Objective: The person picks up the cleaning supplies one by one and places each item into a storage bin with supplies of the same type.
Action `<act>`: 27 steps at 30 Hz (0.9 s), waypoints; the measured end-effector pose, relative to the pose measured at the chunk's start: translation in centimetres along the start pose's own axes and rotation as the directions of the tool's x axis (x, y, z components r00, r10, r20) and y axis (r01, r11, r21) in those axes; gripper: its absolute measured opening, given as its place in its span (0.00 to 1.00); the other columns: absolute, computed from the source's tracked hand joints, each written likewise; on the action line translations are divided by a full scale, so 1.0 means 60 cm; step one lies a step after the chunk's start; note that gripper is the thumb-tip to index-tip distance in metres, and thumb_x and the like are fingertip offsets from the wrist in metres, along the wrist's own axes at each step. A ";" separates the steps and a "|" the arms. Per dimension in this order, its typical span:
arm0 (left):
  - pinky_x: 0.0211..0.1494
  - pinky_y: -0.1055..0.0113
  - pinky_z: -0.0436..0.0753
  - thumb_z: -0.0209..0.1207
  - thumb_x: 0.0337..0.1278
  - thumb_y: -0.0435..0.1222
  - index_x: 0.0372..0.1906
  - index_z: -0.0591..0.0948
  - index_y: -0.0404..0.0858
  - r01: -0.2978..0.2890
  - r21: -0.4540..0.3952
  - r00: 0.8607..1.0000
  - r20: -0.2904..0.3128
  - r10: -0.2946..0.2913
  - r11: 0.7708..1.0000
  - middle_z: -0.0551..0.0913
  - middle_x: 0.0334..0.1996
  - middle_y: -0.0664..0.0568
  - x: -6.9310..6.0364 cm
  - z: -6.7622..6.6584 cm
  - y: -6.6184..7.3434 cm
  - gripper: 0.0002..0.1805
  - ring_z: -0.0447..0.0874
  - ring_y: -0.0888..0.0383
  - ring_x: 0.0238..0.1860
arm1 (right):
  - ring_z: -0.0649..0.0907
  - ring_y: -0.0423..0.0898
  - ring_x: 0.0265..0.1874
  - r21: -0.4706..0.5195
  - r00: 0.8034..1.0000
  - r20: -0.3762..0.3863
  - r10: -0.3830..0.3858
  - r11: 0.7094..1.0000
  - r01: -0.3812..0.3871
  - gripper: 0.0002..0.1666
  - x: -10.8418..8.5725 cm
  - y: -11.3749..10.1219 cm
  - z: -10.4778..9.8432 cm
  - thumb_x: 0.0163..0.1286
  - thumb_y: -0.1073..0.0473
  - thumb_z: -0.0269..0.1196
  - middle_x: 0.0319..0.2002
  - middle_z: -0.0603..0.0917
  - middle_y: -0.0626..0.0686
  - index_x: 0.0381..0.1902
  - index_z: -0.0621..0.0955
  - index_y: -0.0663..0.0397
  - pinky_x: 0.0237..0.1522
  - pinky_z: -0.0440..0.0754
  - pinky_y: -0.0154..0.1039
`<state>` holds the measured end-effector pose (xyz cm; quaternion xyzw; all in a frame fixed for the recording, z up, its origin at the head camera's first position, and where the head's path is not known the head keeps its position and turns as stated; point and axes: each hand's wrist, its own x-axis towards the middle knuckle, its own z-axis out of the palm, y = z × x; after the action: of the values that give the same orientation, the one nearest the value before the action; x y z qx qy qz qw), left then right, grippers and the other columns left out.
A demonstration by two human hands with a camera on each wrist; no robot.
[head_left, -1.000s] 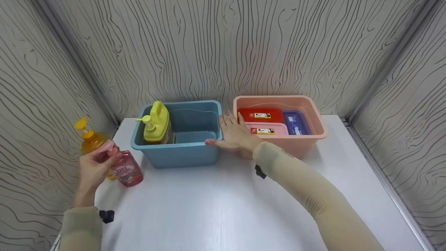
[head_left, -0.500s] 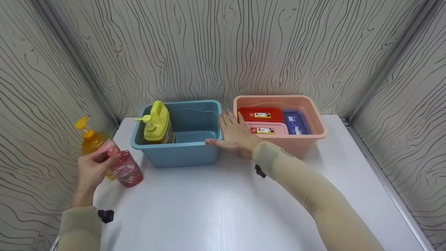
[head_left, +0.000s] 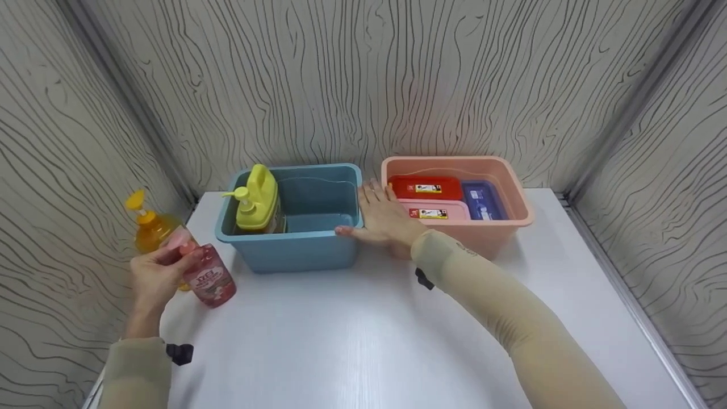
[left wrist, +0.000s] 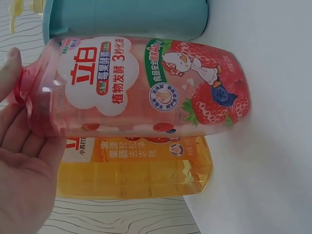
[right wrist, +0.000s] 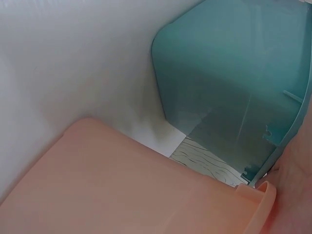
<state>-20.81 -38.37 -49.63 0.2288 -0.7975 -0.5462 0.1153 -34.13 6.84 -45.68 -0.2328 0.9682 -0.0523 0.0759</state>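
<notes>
My left hand (head_left: 156,278) pinches the neck of a pink dish-soap pump bottle (head_left: 211,279), just below its pale pink pump head. The bottle leans, its base toward the right; whether the base touches the table I cannot tell. Behind it stands an orange pump bottle (left wrist: 136,170), partly covered by the pink one. My right hand (head_left: 386,218) lies with straight, spread fingers at the right rim of the blue bin (head_left: 301,253), beside the pink bin (head_left: 477,236). Inside the blue bin, on its left, is a yellow pump jug (head_left: 258,204).
Red (head_left: 423,187), pink (head_left: 454,210) and blue (head_left: 483,200) lidded boxes fill the pink bin. Both bins stand at the back of the white table (head_left: 341,335), against a wood-grain patterned wall (head_left: 352,85). A narrow gap separates the bins.
The pink bottle and my left hand have shifted slightly to the right, while the head view has also moved a little. My right hand has stayed in place.
</notes>
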 end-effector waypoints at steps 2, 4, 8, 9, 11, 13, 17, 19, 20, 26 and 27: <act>0.53 0.84 0.86 0.76 0.69 0.52 0.71 0.87 0.41 0.005 0.010 1.000 0.002 -0.005 1.000 0.89 0.44 0.74 -0.003 0.001 0.003 0.32 0.82 0.56 0.57 | 0.38 0.59 0.96 0.004 1.000 -0.001 -0.008 1.000 0.008 0.79 -0.001 0.001 0.001 0.67 0.04 0.40 0.96 0.40 0.56 0.95 0.39 0.51 0.96 0.38 0.58; 0.53 0.84 0.86 0.76 0.70 0.52 0.72 0.87 0.42 0.020 0.014 1.000 0.007 -0.020 1.000 0.89 0.46 0.73 -0.006 0.001 0.007 0.32 0.81 0.57 0.58 | 0.38 0.59 0.96 0.009 1.000 0.000 -0.013 1.000 0.013 0.79 -0.002 0.001 0.001 0.67 0.04 0.40 0.96 0.39 0.55 0.95 0.38 0.51 0.96 0.38 0.57; 0.51 0.83 0.87 0.76 0.71 0.50 0.73 0.86 0.43 0.015 0.020 1.000 0.015 -0.015 1.000 0.89 0.46 0.71 -0.013 0.001 0.023 0.32 0.83 0.59 0.55 | 0.38 0.59 0.96 0.018 1.000 0.003 -0.017 1.000 0.016 0.79 -0.004 0.002 0.000 0.67 0.03 0.40 0.96 0.39 0.55 0.95 0.38 0.51 0.96 0.38 0.57; 0.51 0.83 0.88 0.76 0.71 0.49 0.73 0.86 0.42 0.000 0.024 1.000 0.015 0.000 1.000 0.89 0.45 0.71 -0.015 0.001 0.028 0.31 0.83 0.59 0.53 | 0.38 0.59 0.96 0.019 1.000 0.002 -0.015 1.000 0.015 0.79 -0.004 0.003 0.000 0.66 0.03 0.40 0.96 0.39 0.55 0.95 0.38 0.50 0.96 0.38 0.57; 0.51 0.83 0.88 0.76 0.71 0.48 0.73 0.86 0.42 -0.032 0.035 0.999 0.014 0.032 0.999 0.89 0.42 0.72 -0.020 0.001 0.041 0.31 0.85 0.61 0.49 | 0.39 0.59 0.96 0.020 1.000 0.001 -0.015 1.000 0.015 0.79 -0.004 0.003 0.000 0.66 0.03 0.40 0.96 0.39 0.55 0.95 0.38 0.51 0.96 0.39 0.57; 0.51 0.83 0.88 0.76 0.72 0.47 0.73 0.86 0.41 -0.064 0.043 0.998 0.014 0.063 0.997 0.89 0.41 0.74 -0.027 0.001 0.055 0.30 0.85 0.63 0.47 | 0.39 0.59 0.96 0.019 1.000 0.000 -0.012 1.000 0.012 0.80 -0.004 0.004 0.000 0.66 0.03 0.40 0.96 0.39 0.55 0.95 0.38 0.51 0.96 0.40 0.56; 0.50 0.83 0.88 0.75 0.73 0.45 0.69 0.88 0.39 -0.143 0.057 0.990 0.004 0.143 0.988 0.88 0.39 0.74 -0.043 0.003 0.082 0.26 0.85 0.64 0.45 | 0.40 0.60 0.96 0.014 1.000 -0.003 -0.016 1.000 0.016 0.79 -0.002 0.003 0.001 0.68 0.04 0.40 0.96 0.41 0.57 0.94 0.40 0.53 0.96 0.40 0.57; 0.49 0.83 0.87 0.74 0.74 0.43 0.68 0.89 0.37 -0.175 0.071 0.985 0.003 0.175 0.982 0.89 0.39 0.72 -0.050 0.003 0.096 0.24 0.84 0.63 0.45 | 0.41 0.60 0.96 0.013 1.000 -0.003 -0.016 1.000 0.016 0.78 -0.001 0.002 0.001 0.69 0.05 0.41 0.96 0.41 0.57 0.94 0.40 0.53 0.96 0.40 0.58; 0.49 0.83 0.87 0.74 0.74 0.42 0.68 0.89 0.37 -0.188 0.077 0.982 0.003 0.188 0.979 0.89 0.39 0.72 -0.054 0.003 0.103 0.23 0.83 0.63 0.45 | 0.41 0.60 0.96 0.011 1.000 -0.004 -0.018 1.000 0.018 0.78 0.000 0.002 0.001 0.69 0.06 0.41 0.96 0.42 0.58 0.94 0.40 0.54 0.96 0.40 0.58; 0.49 0.82 0.87 0.73 0.75 0.42 0.67 0.89 0.37 -0.232 0.085 0.973 0.038 0.229 0.969 0.88 0.38 0.74 -0.076 0.003 0.145 0.23 0.83 0.62 0.46 | 0.40 0.60 0.96 0.012 1.000 -0.005 -0.017 1.000 0.017 0.78 0.000 0.001 0.002 0.69 0.05 0.41 0.96 0.40 0.58 0.94 0.39 0.54 0.96 0.39 0.59; 0.49 0.81 0.87 0.73 0.75 0.42 0.67 0.89 0.37 -0.244 0.082 0.969 0.046 0.241 0.966 0.88 0.38 0.75 -0.078 0.003 0.151 0.23 0.84 0.62 0.46 | 0.40 0.60 0.96 0.014 1.000 -0.005 -0.015 1.000 0.015 0.78 0.000 0.002 0.002 0.69 0.05 0.41 0.96 0.40 0.58 0.94 0.39 0.54 0.96 0.39 0.59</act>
<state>-18.97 -33.20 -41.01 0.1243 -0.8444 -0.4969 0.1569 -34.13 6.93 -45.83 -0.2393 0.9662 -0.0600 0.0747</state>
